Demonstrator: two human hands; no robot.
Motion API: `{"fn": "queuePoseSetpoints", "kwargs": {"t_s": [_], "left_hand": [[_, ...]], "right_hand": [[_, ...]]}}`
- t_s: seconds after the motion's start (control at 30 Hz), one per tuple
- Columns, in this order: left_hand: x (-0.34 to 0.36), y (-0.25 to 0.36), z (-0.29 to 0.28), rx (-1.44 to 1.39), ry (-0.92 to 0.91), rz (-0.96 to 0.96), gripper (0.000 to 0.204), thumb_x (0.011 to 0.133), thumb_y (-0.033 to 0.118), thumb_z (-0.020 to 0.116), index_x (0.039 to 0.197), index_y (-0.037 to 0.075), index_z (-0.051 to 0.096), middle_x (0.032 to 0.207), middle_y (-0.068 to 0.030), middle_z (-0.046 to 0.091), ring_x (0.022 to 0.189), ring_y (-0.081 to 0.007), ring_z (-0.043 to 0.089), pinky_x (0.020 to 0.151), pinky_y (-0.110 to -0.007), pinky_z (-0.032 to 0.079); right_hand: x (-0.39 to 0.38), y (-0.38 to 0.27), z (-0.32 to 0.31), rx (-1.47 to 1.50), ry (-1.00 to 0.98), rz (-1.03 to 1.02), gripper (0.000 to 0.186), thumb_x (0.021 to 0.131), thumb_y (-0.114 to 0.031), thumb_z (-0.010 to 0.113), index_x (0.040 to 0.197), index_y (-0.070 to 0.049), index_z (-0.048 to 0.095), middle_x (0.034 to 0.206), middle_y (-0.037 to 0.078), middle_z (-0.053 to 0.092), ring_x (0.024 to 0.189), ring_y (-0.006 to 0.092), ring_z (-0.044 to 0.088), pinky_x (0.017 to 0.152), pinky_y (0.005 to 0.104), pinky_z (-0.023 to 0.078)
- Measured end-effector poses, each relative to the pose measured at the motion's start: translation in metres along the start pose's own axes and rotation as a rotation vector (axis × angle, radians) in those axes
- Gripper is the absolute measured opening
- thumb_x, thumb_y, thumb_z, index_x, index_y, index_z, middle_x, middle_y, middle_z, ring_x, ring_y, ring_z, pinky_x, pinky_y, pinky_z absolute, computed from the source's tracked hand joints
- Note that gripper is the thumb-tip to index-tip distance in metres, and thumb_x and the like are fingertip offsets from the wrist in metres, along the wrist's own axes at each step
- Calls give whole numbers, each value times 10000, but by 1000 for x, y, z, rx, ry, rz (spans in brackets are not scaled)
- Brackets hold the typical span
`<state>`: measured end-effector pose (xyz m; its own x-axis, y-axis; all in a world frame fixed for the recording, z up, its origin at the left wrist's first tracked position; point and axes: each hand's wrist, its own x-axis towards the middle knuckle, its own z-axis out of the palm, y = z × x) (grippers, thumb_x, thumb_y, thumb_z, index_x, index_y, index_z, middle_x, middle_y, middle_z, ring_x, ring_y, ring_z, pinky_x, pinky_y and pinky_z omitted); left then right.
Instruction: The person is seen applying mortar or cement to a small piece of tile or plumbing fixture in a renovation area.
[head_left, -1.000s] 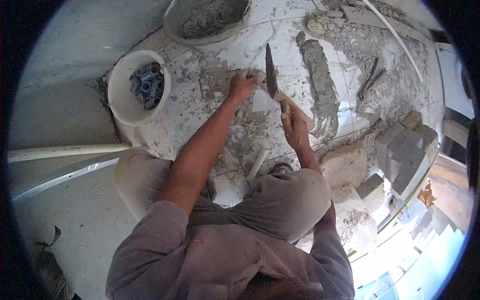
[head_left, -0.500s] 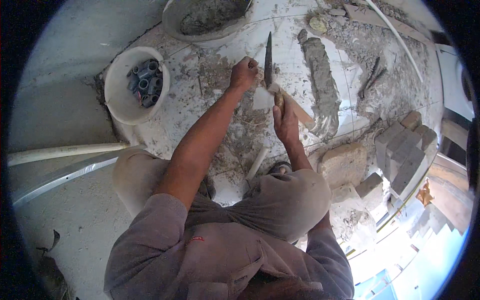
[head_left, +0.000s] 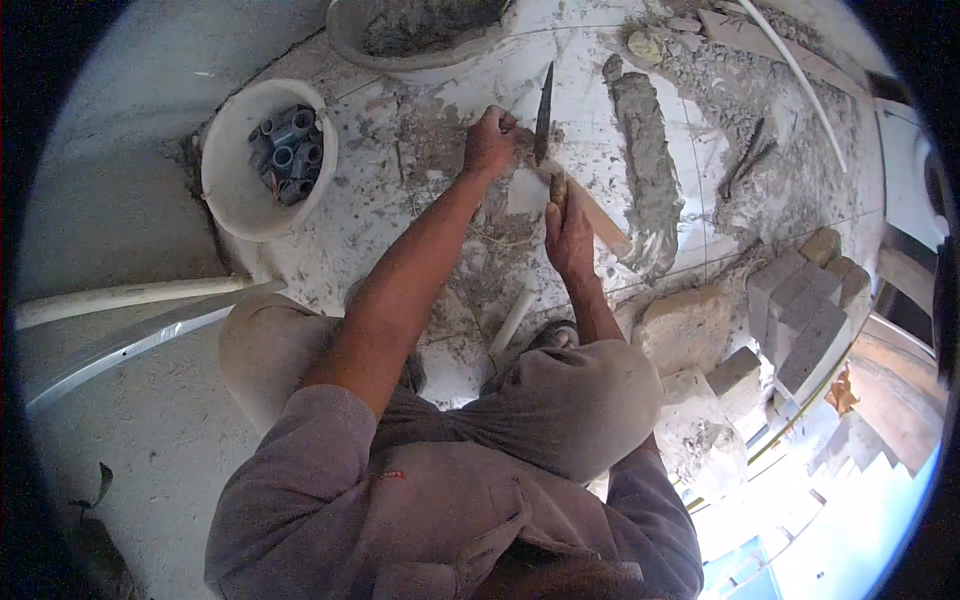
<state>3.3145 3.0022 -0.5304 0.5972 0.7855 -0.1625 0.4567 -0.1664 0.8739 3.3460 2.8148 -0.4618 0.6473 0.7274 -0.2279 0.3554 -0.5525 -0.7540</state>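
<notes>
The right hand (head_left: 568, 232) has its grip clamped on the trowel (head_left: 545, 112) handle, blade pointing away. The left hand (head_left: 490, 140) is closed into a fist just beside the blade, above the mortar-spattered floor (head_left: 400, 190); what it holds is hidden.

The trowel (head_left: 543, 112) has a dark, dull metal blade and a pale wooden handle. The floor (head_left: 400, 190) is rough, matt concrete crusted with grey mortar. The bucket (head_left: 225, 185) is smooth white plastic, smeared with cement, holding grey plastic pipe fittings (head_left: 286, 152). The bricks (head_left: 805, 315) look coarse and grainy. The pipe (head_left: 120, 297) is smooth white plastic.
</notes>
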Motion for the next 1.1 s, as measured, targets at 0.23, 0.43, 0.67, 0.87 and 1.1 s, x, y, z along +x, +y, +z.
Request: {"fn": "queuePoseSetpoints", "kwargs": {"t_s": [0.23, 0.43, 0.67, 0.87, 1.1], "left_hand": [[1, 2, -1, -18, -16, -63, 171, 710, 129, 599, 845, 46, 534, 804, -114, 623, 772, -264, 618, 691, -354, 479], [1, 10, -2, 67, 20, -11, 176, 703, 104, 604, 854, 43, 538, 798, -117, 621, 750, -252, 622, 674, -358, 480], [5, -5, -5, 50, -11, -23, 181, 705, 125, 604, 854, 47, 537, 804, -120, 621, 747, -254, 618, 677, -359, 477], [4, 8, -1, 78, 0, -42, 201, 687, 130, 607, 857, 44, 544, 804, -126, 620, 762, -270, 613, 691, -361, 472], [4, 1, -2, 92, -46, -102, 209, 700, 140, 634, 861, 38, 548, 801, -130, 618, 776, -271, 610, 691, -362, 470]], "right_hand": [[-5, 1, 2, -52, 93, -151, 514, 879, -196, 457, 1306, 0, 249, 1236, 257, 419, 1095, 417, 445, 879, 432, 406], [-8, 7, 5, -71, 139, -198, 508, 878, -187, 454, 1309, -12, 250, 1224, 254, 432, 1094, 415, 447, 863, 434, 419], [-2, 6, 6, -33, 155, -229, 504, 873, -204, 467, 1303, -18, 282, 1239, 235, 427, 1103, 397, 447, 863, 426, 419], [-5, 7, 0, -58, 53, -106, 473, 883, -211, 449, 1294, -21, 309, 1235, 244, 422, 1102, 410, 438, 909, 417, 384], [7, 15, 5, -77, 88, -282, 434, 897, -186, 409, 1268, 28, 332, 1195, 267, 453, 1123, 395, 435, 925, 391, 365]]}}
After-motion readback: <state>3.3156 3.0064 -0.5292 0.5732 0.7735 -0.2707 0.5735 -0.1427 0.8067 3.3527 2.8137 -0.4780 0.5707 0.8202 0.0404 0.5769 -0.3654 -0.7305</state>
